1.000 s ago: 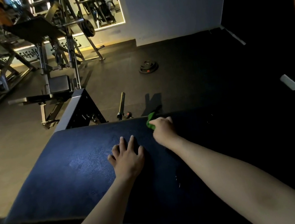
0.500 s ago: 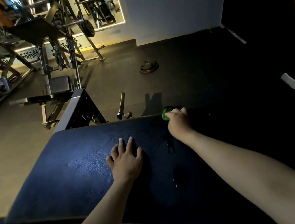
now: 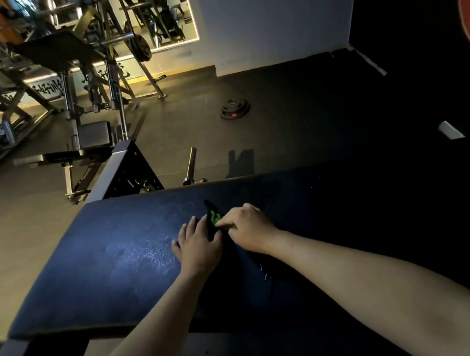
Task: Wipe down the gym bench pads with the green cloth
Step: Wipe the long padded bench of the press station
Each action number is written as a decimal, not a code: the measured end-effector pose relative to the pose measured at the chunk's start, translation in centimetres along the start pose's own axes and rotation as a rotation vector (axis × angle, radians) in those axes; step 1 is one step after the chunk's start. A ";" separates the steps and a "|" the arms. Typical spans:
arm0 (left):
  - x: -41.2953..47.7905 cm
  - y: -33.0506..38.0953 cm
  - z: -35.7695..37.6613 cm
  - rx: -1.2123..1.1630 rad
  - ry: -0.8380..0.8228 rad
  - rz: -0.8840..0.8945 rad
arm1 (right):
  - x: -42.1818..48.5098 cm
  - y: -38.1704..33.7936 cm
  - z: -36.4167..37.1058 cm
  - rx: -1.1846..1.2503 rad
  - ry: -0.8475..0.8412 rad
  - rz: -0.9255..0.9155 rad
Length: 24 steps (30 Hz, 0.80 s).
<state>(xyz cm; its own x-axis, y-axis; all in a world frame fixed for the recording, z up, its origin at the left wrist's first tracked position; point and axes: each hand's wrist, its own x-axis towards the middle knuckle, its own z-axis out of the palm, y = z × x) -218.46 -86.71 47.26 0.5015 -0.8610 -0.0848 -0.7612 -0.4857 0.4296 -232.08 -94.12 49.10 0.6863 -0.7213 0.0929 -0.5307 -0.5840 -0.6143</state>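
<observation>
Dim gym flooring and racks of machines point(image 3: 87, 78) surround the dark blue bench pad point(image 3: 113, 264), which runs crosswise in front of the person, its left end catching the light and its right end lost in shadow. At mid-pad the right hand point(image 3: 249, 227) has its fingers curled down onto the green cloth point(image 3: 215, 218). The cloth is bunched small, and only a bright scrap of it shows past the fingertips, on the side toward the other hand. Just beside that scrap, nearly touching it, the left hand point(image 3: 199, 244) lies flat on the pad with fingers straight and slightly spread, holding nothing; it looks like a brace. The cloth therefore sits between the two hands, in the right hand's grip and pressed to the padding. The pad's long axis runs left to right, so I judge a stroke along it to be the natural one. To the left, the flat hand is directly in the way and would have to lift or slide. To the right, the way is clear but dark. A few small glints near the right forearm may be moisture; I cannot tell. Beyond the far edge of the pad, past both hands, a short bar point(image 3: 190, 166) lies on the floor, and farther off a weight plate point(image 3: 234, 108).
</observation>
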 end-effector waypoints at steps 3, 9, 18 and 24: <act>-1.6 0.1 -0.1 -0.083 0.059 0.027 | -0.9 -1.0 -1.0 0.316 0.115 0.105; -7.5 0.7 -1.3 -0.751 0.053 0.000 | -4.8 -4.5 -0.7 0.721 0.141 0.297; -14.1 1.0 -1.9 -1.251 0.175 -0.181 | -10.0 -8.5 -0.3 0.760 0.125 0.297; -14.8 2.0 -3.3 -1.453 0.307 -0.325 | -10.9 -6.2 -1.4 0.693 0.141 0.273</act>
<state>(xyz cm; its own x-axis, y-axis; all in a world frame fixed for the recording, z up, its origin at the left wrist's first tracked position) -226.05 -74.44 52.30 0.7656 -0.5962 -0.2415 0.3567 0.0811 0.9307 -236.93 -83.15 53.00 0.4802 -0.8749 -0.0621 -0.2068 -0.0441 -0.9774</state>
